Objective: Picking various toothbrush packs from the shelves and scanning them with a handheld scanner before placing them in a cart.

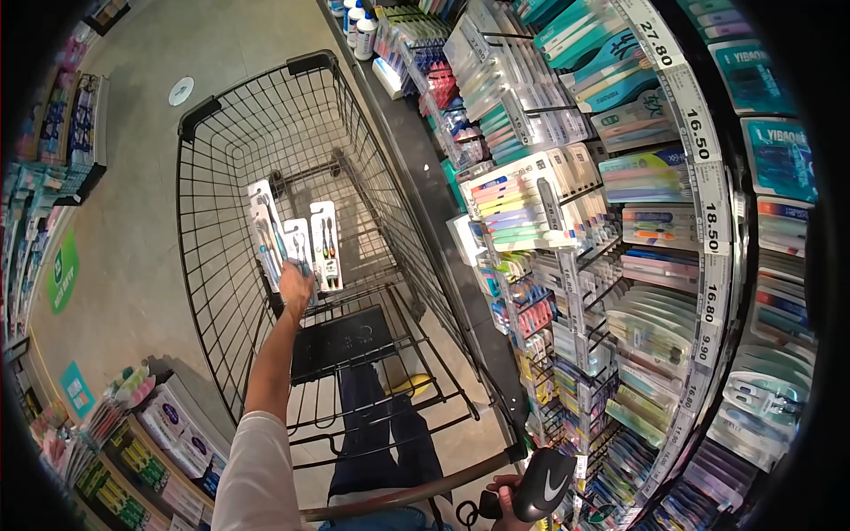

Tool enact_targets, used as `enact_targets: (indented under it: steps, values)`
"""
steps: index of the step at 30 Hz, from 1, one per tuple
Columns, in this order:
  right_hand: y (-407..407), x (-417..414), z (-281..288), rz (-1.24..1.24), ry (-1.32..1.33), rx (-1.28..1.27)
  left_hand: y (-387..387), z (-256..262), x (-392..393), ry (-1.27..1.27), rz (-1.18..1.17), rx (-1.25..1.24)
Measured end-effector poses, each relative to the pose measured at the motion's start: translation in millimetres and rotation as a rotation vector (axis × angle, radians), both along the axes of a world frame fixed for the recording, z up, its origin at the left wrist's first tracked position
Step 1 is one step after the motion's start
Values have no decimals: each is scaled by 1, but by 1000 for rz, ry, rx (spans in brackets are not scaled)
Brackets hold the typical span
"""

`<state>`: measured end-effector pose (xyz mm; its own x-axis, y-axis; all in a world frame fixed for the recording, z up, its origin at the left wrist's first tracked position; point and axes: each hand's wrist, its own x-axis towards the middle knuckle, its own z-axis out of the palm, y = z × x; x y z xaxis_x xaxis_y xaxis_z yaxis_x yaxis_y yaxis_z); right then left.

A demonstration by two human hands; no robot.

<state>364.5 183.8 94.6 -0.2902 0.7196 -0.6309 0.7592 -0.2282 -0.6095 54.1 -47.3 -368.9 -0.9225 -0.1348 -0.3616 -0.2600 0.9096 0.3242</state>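
Observation:
My left hand (297, 287) reaches down into a black wire shopping cart (212, 265), its fingers closed on the lower end of a blister-packed toothbrush (297, 237). Left of it, overlapping toothbrush packs (264, 232) lie against one another. To its right rests a separate toothbrush pack (326, 242) with two dark-handled brushes. Near the right end of the cart's handlebar (425, 490), my right hand (510, 508) grips a black handheld device (546, 484) with a white curved mark. A coiled black cord (467, 512) hangs beside that hand, and part of the hand is cut off below.
Along the right stands a display rack (584, 265) of hanging toothbrush packs with price strips, close to the cart. White bottles (364, 36) stand at its far end. Left, boxed goods (176, 425) fill a low shelf. The cart's child seat has a black flap (342, 338).

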Motion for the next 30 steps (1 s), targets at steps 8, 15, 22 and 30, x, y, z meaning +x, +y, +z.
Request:
enact_targets:
  steps: [8,15,22,30]
  values:
    - [12,48,-18,134,109,34,-27,23,-31,-216,175,248]
    - [1,33,32,147,355,7,-38,146,-48,-318,335,751]
    - [-1,44,103,192,531,-10,36,407,3,-437,88,1781]
    - [2,82,145,284,759,-52,140,565,146,-688,21,2089]
